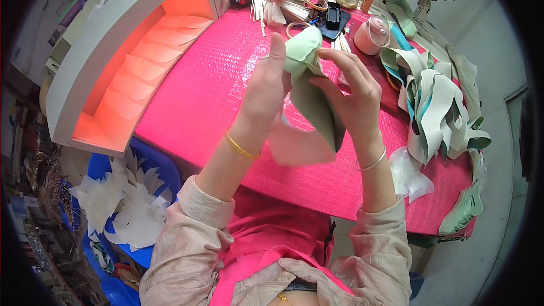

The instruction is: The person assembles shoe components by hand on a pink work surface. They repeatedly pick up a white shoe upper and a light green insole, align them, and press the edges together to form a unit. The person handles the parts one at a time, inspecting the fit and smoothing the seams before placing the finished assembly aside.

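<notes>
Blue tub [164, 170]: off the bench's left near corner, below its level, full of white cut scraps [122, 204].
Heating box [122, 39]: along the left edge of the bench [209, 90], white shell, open side glowing orange-red, pale pieces lined up inside.
Bench: covered in a bright pink textured sheet.
Left hand [266, 88]: raised above the middle of the bench, fingers pointing up and closed on the rounded top of the mint-green piece [311, 90] (a gold bangle sits on the wrist).
Mint-green piece: held in the air between both hands, clear of the bench; its long axis runs from the rounded end at upper left, toward the far edge, down to a grey-green tail at lower right, toward the near edge.
Right hand [354, 93]: just right of the piece, fingertips pinching its upper edge, palm against its side (a thin silver bangle on the wrist).
Far edge: white sticks, a black clip, a pink round container [373, 35].
Right edge: a loose heap of white and teal curved strips [439, 107], with a clear plastic bag [409, 177] near the right near corner.
</notes>
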Demonstrator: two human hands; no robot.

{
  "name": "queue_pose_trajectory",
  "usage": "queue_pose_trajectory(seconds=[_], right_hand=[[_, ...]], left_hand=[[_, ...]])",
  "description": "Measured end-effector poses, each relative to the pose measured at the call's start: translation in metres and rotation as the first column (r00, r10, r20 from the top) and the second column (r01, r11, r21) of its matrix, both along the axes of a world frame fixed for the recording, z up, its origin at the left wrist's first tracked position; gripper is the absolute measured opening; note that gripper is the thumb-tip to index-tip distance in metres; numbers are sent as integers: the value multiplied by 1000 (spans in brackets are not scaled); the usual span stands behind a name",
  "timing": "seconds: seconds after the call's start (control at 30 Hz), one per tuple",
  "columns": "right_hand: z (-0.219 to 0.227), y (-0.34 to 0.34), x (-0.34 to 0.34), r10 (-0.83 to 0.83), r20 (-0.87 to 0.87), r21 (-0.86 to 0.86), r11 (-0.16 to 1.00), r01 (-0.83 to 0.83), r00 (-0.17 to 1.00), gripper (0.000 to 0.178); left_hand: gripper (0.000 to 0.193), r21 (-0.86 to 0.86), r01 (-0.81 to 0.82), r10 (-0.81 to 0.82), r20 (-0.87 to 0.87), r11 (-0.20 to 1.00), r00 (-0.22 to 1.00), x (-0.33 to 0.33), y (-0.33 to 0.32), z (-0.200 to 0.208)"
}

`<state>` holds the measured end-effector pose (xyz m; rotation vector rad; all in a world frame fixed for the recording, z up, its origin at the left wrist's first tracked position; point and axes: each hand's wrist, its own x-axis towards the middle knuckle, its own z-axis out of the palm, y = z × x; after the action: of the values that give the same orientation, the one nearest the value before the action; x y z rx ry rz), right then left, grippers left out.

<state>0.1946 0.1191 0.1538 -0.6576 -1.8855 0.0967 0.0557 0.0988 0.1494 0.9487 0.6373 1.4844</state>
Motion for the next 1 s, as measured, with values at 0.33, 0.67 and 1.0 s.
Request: queue_pose_trajectory(seconds=[0.33,0.67,1.0], right_hand=[[-38,47,91,17,-831,-486,462,-742,555,29],[-21,21,67,175,-336,-874,307,-376,925,20],[-20,35,26,45,-94,-841,531,-104,995,24]], left_hand=[[32,190,398,-420,92,897,903,-9,-6,-2],[53,-93,521,-523,8,848,852,-6,-54,-118],[46,-25,369,-289,574,929,766,27,-74,-99]])
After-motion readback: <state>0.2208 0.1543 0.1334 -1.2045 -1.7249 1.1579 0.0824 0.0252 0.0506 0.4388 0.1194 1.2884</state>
